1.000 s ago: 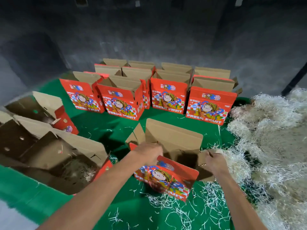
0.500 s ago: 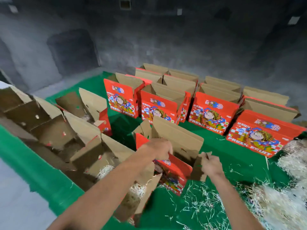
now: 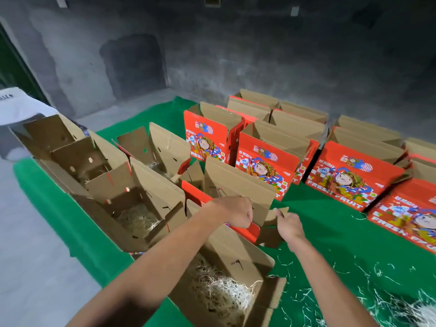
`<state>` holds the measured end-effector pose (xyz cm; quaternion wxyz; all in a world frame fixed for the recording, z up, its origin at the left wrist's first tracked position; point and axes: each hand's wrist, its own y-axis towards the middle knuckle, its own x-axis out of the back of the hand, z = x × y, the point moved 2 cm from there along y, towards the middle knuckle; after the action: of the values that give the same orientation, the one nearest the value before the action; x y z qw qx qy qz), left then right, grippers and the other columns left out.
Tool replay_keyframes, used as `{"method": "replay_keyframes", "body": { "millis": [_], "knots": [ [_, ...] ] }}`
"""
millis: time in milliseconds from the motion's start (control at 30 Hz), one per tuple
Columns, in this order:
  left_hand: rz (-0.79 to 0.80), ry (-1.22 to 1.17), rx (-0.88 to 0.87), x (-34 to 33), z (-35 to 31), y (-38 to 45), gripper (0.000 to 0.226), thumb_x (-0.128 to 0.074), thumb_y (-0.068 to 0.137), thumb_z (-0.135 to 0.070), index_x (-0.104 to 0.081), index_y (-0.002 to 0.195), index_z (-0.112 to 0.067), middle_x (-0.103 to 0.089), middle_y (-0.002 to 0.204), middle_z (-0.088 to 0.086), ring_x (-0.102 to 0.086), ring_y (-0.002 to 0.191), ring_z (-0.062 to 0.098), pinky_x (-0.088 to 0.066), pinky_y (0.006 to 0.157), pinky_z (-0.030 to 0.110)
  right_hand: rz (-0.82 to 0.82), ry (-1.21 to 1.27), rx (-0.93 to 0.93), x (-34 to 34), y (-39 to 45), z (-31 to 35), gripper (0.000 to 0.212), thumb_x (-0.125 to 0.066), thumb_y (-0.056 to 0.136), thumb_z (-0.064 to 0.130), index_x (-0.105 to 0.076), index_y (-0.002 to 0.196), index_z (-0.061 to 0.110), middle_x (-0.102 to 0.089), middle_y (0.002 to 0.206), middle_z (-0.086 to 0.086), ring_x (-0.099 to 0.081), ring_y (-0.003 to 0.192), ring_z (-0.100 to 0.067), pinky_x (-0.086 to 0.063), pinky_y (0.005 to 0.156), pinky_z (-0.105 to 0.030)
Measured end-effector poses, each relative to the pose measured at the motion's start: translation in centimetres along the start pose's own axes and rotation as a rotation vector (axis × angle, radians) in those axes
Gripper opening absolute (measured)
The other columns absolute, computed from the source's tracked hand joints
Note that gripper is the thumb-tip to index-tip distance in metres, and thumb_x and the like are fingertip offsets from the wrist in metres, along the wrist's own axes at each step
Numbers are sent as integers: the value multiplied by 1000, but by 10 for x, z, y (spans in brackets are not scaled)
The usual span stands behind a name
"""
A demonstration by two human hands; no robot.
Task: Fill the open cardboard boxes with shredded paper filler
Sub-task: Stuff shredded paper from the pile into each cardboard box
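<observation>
Hands: left hand grips the near red wall of an open red box, fingers curled over its top edge; right hand pinches the brown side flap of the same box, thumb and fingers closed on it.
Held box: stands on the green table cover in the middle of the view, its tall back flap upright; the inside is hidden.
Filled boxes: an open brown box directly under the left forearm holds pale shredded paper filler at its bottom; another box to its left also has some shreds inside.
Other boxes: a row of upright red printed boxes stands at the far side of the cover, flaps open, well apart from the hands.
Loose filler: scattered shreds lie on the cover at lower right, near the right forearm.
Background: grey concrete wall behind the table.
</observation>
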<state>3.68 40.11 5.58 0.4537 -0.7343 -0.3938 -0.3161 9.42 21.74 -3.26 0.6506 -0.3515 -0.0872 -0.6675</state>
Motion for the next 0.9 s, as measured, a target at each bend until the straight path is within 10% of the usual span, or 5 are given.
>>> {"method": "replay_keyframes", "body": {
  "millis": [267, 667, 900],
  "knots": [
    [-35, -84, 1, 1, 29, -11, 34, -46, 83, -11, -76, 98, -15, -72, 107, 1, -63, 99, 17, -55, 91, 42, 259, 285, -91, -41, -6, 20, 36, -62, 98, 35, -58, 103, 0, -72, 94, -21, -71, 91, -36, -57, 90, -48],
    [-51, -49, 20, -1, 43, -16, 33, -44, 88, -20, -75, 99, -22, -71, 113, -1, -61, 108, 23, -51, 97, 45, 417, 322, -134, -60, -18, 39, 24, -58, 100, 26, -59, 111, 4, -72, 95, -20, -72, 90, -36, -58, 89, -51],
    [-170, -72, -12, -1, 31, -2, 27, -44, 96, -38, -59, 80, -23, -64, 84, 3, -62, 78, 21, -50, 70, 32, 437, 400, -89, -58, -26, 39, 41, -58, 98, 44, -64, 112, 6, -75, 93, -16, -73, 86, -34, -57, 91, -52]
  ]
}}
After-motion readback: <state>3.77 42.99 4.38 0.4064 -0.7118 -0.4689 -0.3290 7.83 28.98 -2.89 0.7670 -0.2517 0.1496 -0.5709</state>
